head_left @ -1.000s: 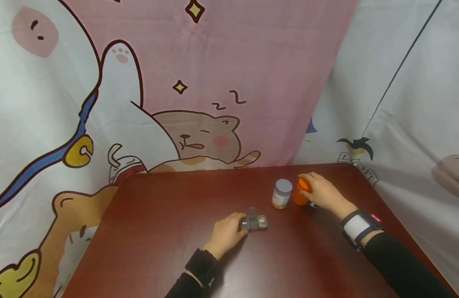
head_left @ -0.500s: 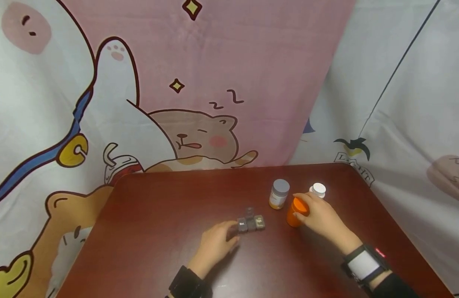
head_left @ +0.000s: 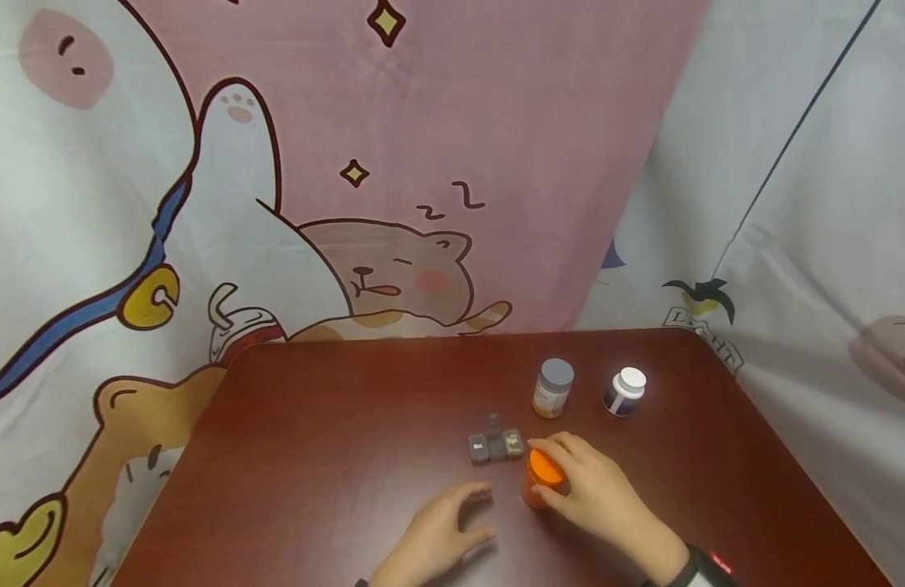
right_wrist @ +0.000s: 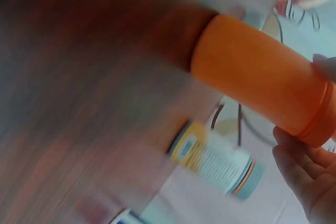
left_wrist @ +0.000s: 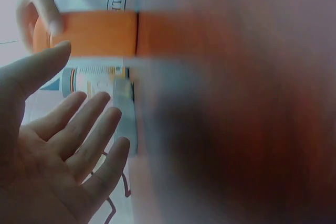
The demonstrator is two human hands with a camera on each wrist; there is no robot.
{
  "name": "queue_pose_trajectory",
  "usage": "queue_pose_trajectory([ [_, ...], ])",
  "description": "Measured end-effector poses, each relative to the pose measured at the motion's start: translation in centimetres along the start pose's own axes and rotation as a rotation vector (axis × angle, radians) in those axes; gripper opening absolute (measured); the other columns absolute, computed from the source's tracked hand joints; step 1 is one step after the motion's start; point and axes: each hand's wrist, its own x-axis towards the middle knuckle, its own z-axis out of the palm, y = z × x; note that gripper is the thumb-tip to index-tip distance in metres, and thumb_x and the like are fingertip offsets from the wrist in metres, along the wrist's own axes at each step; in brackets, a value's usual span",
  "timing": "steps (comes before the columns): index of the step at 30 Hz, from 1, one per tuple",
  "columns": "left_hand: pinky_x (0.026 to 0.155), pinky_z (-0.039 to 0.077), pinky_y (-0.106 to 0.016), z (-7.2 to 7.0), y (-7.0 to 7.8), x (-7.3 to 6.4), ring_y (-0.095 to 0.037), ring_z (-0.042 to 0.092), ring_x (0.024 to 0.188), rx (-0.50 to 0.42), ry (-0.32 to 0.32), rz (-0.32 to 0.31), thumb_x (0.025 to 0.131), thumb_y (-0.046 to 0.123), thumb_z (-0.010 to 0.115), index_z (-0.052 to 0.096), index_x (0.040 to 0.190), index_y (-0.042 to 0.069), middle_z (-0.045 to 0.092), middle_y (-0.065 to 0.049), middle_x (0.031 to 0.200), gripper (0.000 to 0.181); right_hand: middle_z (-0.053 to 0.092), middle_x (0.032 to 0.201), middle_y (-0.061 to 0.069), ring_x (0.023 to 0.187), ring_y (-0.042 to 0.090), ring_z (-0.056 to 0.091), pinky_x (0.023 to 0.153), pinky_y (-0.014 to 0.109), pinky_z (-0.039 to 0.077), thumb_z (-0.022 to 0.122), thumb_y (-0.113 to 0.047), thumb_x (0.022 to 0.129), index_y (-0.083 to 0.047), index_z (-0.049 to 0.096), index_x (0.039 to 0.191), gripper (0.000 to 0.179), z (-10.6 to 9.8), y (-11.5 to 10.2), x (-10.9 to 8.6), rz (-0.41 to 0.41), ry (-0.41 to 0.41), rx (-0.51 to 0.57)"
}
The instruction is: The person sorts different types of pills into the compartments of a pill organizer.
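An orange bottle point(head_left: 535, 491) stands upright near the front of the table, and my right hand point(head_left: 599, 496) grips it around the cap from the right. The right wrist view shows fingers and thumb at the cap end of the orange bottle point(right_wrist: 257, 74). My left hand point(head_left: 436, 531) is held to the left of that bottle, thumb and fingers spread with nothing between them. In the left wrist view its palm point(left_wrist: 58, 156) faces the bottle. Just behind both hands lies a small grey pill organizer point(head_left: 478, 448), with a clear lid raised at its middle compartment.
A grey-lidded bottle point(head_left: 551, 395) with a pale label stands behind the pill organizer. Farther right is a white-capped bottle point(head_left: 625, 393) with a dark label. The reddish-brown table point(head_left: 335, 416) ends at a printed cloth point(head_left: 555, 163) along the back.
My right hand has brought the orange bottle from the back right toward the front middle, uncovering the white-capped bottle. My left hand has let go of the pill organizer and drawn back toward me.
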Motion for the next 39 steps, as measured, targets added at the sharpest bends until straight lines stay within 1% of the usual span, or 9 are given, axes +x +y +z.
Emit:
queue_pose_trajectory([
  [6,0.095,0.043,-0.053,1.2,0.4,-0.7,-0.023,0.050,0.115,-0.016,-0.013,-0.013,0.076,0.039,0.074,0.046,0.135,0.017,0.058,-0.004,0.127,0.069,0.058,0.103,-0.007,0.090,0.012,0.056,0.072,0.038,0.055,0.080,-0.044,0.065,-0.023,0.060,0.119,0.061,1.1,-2.8,0.1,-0.058,-0.025,0.041],
  [12,0.096,0.040,-0.059,1.4,0.4,-0.4,-0.030,0.046,0.119,-0.089,-0.004,-0.049,0.075,0.049,0.072,0.042,0.137,0.016,0.051,-0.011,0.135,0.077,0.059,0.106,-0.006,0.091,0.013,0.056,0.074,0.039,0.055,0.078,-0.047,0.067,-0.022,0.060,0.120,0.060,1.7,-4.4,0.5,-0.110,-0.035,0.066],
  [14,0.096,0.039,-0.059,1.4,0.3,-0.3,-0.031,0.045,0.120,-0.106,0.008,-0.043,0.075,0.052,0.071,0.042,0.138,0.016,0.050,-0.013,0.136,0.078,0.058,0.104,-0.007,0.089,0.011,0.055,0.073,0.037,0.054,0.078,-0.047,0.067,-0.022,0.060,0.119,0.061,1.8,-4.9,0.6,-0.121,-0.035,0.079],
  [17,0.097,0.039,-0.057,1.6,0.1,0.0,-0.026,0.046,0.119,-0.170,0.017,-0.017,0.074,0.056,0.069,0.041,0.138,0.020,0.052,-0.008,0.135,0.079,0.056,0.103,-0.010,0.087,0.008,0.053,0.071,0.034,0.053,0.077,-0.049,0.068,-0.022,0.060,0.119,0.061,1.9,-5.5,0.7,-0.119,-0.039,0.102],
  [20,0.097,0.040,-0.055,1.9,-0.2,0.4,-0.021,0.048,0.116,-0.254,0.014,0.011,0.074,0.050,0.072,0.041,0.138,0.020,0.055,-0.005,0.132,0.077,0.055,0.103,-0.013,0.087,0.006,0.052,0.072,0.033,0.052,0.076,-0.051,0.069,-0.023,0.060,0.120,0.060,2.0,-6.0,0.9,-0.096,-0.058,0.127],
  [22,0.097,0.041,-0.054,2.0,-0.3,0.7,-0.018,0.050,0.113,-0.285,0.010,0.021,0.074,0.045,0.074,0.044,0.137,0.019,0.057,-0.004,0.128,0.075,0.055,0.104,-0.014,0.088,0.005,0.051,0.073,0.033,0.052,0.075,-0.051,0.070,-0.024,0.059,0.121,0.060,2.0,-6.1,1.0,-0.078,-0.074,0.141],
  [30,0.093,0.045,-0.050,1.6,-0.3,1.0,-0.015,0.054,0.105,-0.241,0.016,0.072,0.072,0.040,0.077,0.049,0.132,0.015,0.063,-0.006,0.120,0.071,0.057,0.115,-0.007,0.101,0.011,0.053,0.082,0.040,0.052,0.073,-0.050,0.074,-0.020,0.056,0.125,0.062,2.1,-6.2,0.8,-0.094,-0.080,0.158],
  [34,0.094,0.044,-0.050,1.6,-0.5,1.1,-0.013,0.054,0.105,-0.243,0.000,0.065,0.072,0.039,0.077,0.048,0.134,0.015,0.063,-0.005,0.120,0.072,0.056,0.121,-0.005,0.108,0.014,0.051,0.086,0.042,0.051,0.070,-0.051,0.077,-0.018,0.055,0.127,0.062,2.1,-6.2,0.7,-0.088,-0.081,0.160],
  [39,0.092,0.046,-0.046,1.7,-0.7,1.1,-0.009,0.055,0.100,-0.254,0.006,0.073,0.072,0.038,0.078,0.050,0.132,0.016,0.065,-0.001,0.115,0.069,0.056,0.122,-0.006,0.110,0.010,0.049,0.086,0.039,0.052,0.072,-0.048,0.076,-0.017,0.058,0.124,0.059,1.9,-6.4,0.7,-0.082,-0.014,0.201],
])
